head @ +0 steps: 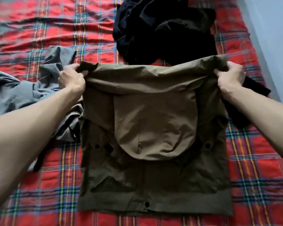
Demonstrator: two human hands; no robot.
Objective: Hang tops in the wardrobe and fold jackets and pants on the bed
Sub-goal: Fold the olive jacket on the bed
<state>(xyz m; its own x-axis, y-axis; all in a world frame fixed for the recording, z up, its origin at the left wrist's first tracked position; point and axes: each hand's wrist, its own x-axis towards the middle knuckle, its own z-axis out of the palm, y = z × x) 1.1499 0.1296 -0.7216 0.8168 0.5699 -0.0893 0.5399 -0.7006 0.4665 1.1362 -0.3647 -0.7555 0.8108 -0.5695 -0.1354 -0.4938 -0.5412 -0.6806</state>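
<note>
A: Holding what, the hands?

B: Both are on the olive-brown jacket of thin woven cloth (153, 128). Left hand (72, 77) grips the far-left corner, fingers curled round the cloth, thumb on top. Right hand (229, 75) does the same w/ the far-right corner.

A: Jacket flat?

B: Mostly. It lies spread on the bed w/ the red tartan cover (39, 38), centre of view, hem w/ a dark snap nearest the person. The far edge is raised off the cover btwn the two hands & sags a bit in the middle. A rounded, lighter panel, prob. the hood, lies on the middle of the jacket.

A: Anything else on the bed?

B: A crumpled black garment heap (163, 30) sits just beyond the raised edge; can't tell if they touch. A rumpled grey garment (23, 90) lies to the left, beside & under the left forearm, up against the jacket's left side. A black strip of cloth (255, 88) pokes out under the right wrist; can't tell what it belongs to.

A: Beyond that?

B: A pale blue wall (276, 38) runs along the bed's right side.
</note>
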